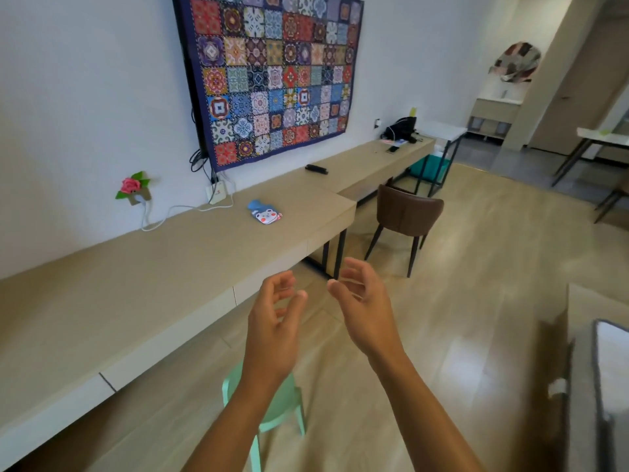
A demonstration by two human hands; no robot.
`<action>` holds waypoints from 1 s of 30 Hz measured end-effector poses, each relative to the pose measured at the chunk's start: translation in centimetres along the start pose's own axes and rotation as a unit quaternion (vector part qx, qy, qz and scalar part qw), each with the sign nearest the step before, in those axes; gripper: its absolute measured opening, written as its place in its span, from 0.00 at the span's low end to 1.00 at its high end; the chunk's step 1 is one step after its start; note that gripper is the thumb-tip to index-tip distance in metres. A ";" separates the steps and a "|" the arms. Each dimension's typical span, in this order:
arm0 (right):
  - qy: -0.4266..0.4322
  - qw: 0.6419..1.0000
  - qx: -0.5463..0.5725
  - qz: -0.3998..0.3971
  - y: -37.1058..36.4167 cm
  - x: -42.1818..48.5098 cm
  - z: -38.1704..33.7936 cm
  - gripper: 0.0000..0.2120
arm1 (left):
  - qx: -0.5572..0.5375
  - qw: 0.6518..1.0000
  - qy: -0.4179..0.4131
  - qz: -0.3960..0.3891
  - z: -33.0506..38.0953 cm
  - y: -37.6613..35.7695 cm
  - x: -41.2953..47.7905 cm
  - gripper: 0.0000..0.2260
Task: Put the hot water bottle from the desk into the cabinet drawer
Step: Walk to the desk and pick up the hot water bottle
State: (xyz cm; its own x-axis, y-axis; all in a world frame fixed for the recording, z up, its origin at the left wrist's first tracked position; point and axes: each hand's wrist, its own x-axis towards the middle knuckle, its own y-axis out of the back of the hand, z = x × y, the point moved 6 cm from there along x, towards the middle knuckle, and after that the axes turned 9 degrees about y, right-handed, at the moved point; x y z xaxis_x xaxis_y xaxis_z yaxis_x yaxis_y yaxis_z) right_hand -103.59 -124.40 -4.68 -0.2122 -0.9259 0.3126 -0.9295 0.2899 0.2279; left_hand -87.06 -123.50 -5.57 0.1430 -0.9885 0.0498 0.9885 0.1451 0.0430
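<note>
I log both hands up in lower centre of the frame, over the floor and just off the desk (143, 287) edge. Left hand (272, 332) and right hand (366, 313) face each other, palms inward, fingers loosely curled and spread wide apart, holding nothing. My reading: this is a ready posture ahead of a reach, not a grip; neither hand touches the desk or anything else. The bottle (264, 211) lies flat on the desk top, centre of the frame, above and slightly left of the hands, well apart from both. It sits in the deeper section of the desk, near that section's right end, with bare top around it, so I judge it was simply laid there within easy reach from the front edge. It looks soft and covered in blue fabric with a cartoon face; I expect it to sag if lifted by one end. A white cable (183, 209) runs along the wall behind it, apart from it. Drawer fronts (269, 284) show along the desk's front face, all closed as far as I can tell; which one is the target I cannot say. A green stool (279, 413) stands under my arms, a brown chair (406, 212) at centre right. Task not yet begun: bottle untouched, drawer not opened.
</note>
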 end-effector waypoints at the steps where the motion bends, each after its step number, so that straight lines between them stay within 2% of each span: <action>1: -0.004 1.000 0.000 -0.011 -0.3 1.7 1.0 0.23 | -0.007 1.000 0.007 0.012 -0.5 -0.7 1.9 0.11; 12: -0.035 0.996 -0.019 -0.079 -3.0 24.3 10.4 0.21 | -0.047 0.995 0.054 0.063 -4.9 -9.6 25.2 0.10; 19: -0.069 0.992 0.020 -0.101 -5.0 35.5 17.2 0.20 | -0.028 0.992 0.092 0.078 -7.2 -14.6 35.6 0.09; 24: -0.079 0.985 0.036 -0.147 -5.8 45.5 23.1 0.20 | -0.016 0.986 0.116 0.114 -9.9 -19.8 44.5 0.08; 30: -0.083 0.974 0.044 -0.206 -5.2 56.5 27.2 0.20 | -0.043 0.980 0.132 0.141 -9.5 -26.3 53.1 0.09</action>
State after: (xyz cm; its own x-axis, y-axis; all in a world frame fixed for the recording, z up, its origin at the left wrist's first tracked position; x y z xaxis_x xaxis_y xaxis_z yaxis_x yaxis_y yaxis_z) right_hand -118.95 -184.77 -13.27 0.1458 -0.9877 0.0563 -0.9666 -0.1301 0.2206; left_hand -104.98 -180.19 -13.56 0.4083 -0.8876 -0.2130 0.9065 0.4217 -0.0196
